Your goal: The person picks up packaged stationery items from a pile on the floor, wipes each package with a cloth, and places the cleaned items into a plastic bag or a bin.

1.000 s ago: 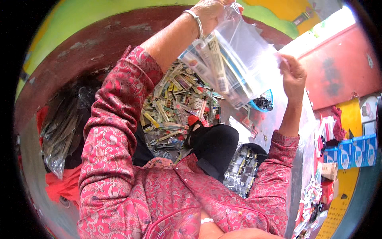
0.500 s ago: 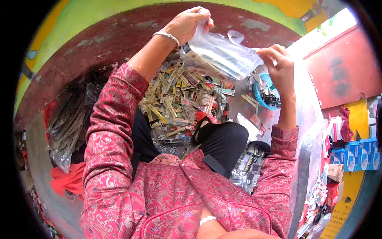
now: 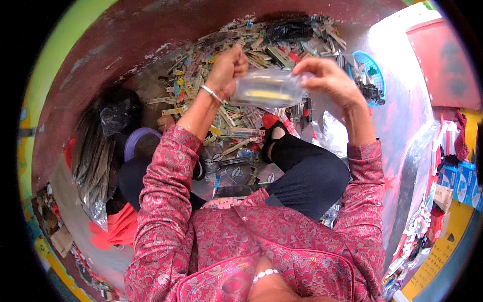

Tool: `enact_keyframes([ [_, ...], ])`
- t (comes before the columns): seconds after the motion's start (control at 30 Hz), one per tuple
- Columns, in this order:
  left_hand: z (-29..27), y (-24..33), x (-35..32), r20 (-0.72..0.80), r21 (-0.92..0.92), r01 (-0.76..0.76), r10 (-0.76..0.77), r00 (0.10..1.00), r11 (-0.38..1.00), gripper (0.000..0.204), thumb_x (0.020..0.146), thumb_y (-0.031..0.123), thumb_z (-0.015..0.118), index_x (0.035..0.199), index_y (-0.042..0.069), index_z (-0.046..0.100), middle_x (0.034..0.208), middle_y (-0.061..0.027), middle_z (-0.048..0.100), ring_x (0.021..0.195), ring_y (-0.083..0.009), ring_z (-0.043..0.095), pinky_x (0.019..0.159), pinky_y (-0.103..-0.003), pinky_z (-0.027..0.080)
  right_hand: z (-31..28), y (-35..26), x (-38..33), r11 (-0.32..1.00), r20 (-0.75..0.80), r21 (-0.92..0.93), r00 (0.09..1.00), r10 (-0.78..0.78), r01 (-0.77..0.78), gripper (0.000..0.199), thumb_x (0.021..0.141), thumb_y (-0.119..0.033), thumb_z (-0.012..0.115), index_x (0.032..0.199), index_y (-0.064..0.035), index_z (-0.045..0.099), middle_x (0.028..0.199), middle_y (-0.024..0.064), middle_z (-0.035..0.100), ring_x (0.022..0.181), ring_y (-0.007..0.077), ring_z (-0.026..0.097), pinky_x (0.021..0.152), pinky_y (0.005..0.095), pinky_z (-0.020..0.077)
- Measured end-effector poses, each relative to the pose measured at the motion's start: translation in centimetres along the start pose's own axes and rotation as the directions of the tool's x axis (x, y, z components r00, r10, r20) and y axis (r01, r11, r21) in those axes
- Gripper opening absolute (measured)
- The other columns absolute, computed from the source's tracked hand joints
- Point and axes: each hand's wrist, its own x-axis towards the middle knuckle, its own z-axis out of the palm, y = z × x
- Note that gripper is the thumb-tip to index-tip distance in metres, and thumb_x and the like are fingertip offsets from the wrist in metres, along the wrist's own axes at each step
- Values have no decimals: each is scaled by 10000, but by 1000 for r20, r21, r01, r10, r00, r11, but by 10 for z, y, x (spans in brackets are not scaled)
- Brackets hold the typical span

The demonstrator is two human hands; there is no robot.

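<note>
clear plastic bag [image 3: 266,89] is up between both hands, in front of the heap of flat packets [image 3: 259,53]. bag's motion-blurred, but a yellow strip shows through the film. right hand [image 3: 324,79] pinches its right end, thumb and fingers closed on the plastic. left hand [image 3: 227,73] is curled tight on the left end (film inside the fist is hidden). silver bangle [image 3: 211,94] on left wrist. blue basket [image 3: 370,63] with dark bits sits near the right hand; red cloth [image 3: 116,224] lies at far left, below the purple ring [image 3: 130,146].
</note>
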Motion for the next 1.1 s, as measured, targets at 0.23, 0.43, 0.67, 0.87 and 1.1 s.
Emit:
enact_keyframes([
  [0.23,-39,-100,47,-136,438,224,-182,974,871,351,766,110,538,1059,135,346,657,26,449,488,-42,345,410,-195,243,12,141,42,980,5,138,989,147,-146,242,693,-33,565,928,27,553,746,-16,492,683,64,453,618,196,373],
  [0.43,-42,-144,75,275,661,90,-352,895,745,572,691,12,554,1234,92,394,855,-38,522,738,-83,482,672,-224,425,21,185,46,995,-136,100,990,39,-25,175,674,-39,585,840,14,569,743,16,517,686,89,467,618,224,392],
  [0.67,-54,-204,87,316,805,-125,-241,918,579,282,685,77,645,953,19,582,842,-62,611,769,-112,556,693,-267,447,55,212,38,987,-366,-129,921,-136,95,180,707,-10,507,883,-4,544,890,144,529,842,310,550,741,360,448],
  [0.87,-34,-177,78,129,876,74,-378,917,477,164,809,159,585,895,22,616,749,9,595,641,-44,497,574,-205,409,19,205,23,927,-616,-365,726,-306,81,272,742,-63,537,1013,-46,553,1077,134,542,991,301,529,828,341,431],
  [1.1,-5,-165,75,206,821,68,-405,891,567,156,828,173,539,886,53,621,682,51,513,588,-35,402,523,-183,309,46,256,16,900,-349,-368,862,-367,235,438,743,-284,610,1114,-63,536,1062,148,555,1031,276,496,935,373,331],
])
